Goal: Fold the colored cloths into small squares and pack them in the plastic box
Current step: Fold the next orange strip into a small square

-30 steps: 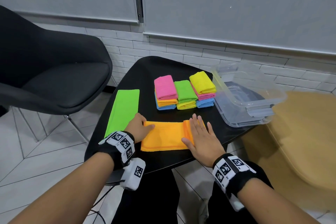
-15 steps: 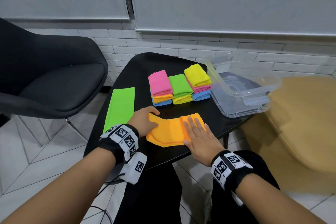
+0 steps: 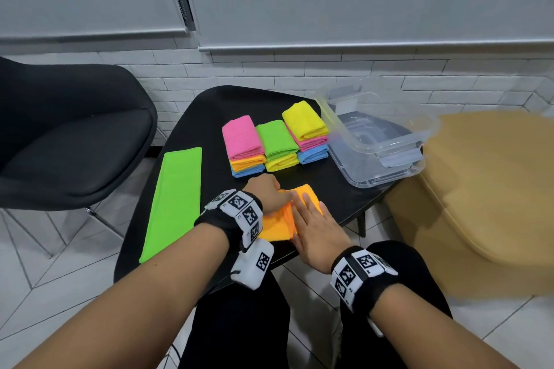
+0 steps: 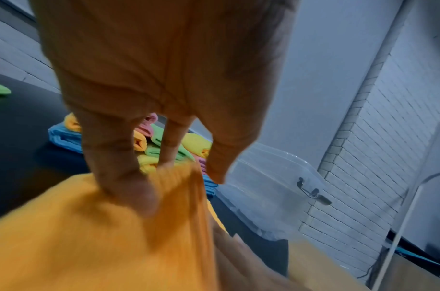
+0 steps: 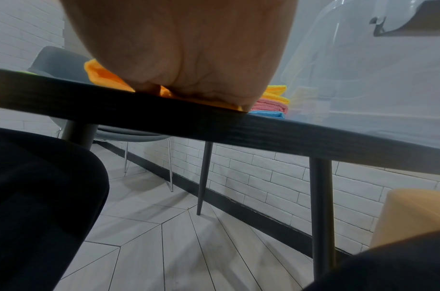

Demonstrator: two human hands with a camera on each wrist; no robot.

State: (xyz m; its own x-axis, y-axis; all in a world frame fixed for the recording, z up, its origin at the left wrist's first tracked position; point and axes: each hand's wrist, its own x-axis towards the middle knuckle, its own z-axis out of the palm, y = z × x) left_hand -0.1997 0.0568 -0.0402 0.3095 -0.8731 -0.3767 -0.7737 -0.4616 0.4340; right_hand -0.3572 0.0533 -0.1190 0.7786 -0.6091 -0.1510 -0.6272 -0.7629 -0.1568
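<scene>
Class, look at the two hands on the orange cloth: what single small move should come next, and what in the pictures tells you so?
Probably lay the flap down. The left hand pinches an edge of the orange cloth and has brought it over; the right hand presses flat on the other half. The fold looks unfinished.

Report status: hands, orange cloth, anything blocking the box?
Left hand pinches the orange microfibre cloth, folding it rightward. Right hand flat, pressing the cloth. Clear plastic box empty, nothing blocking. Long green cloth unfinished.
</scene>
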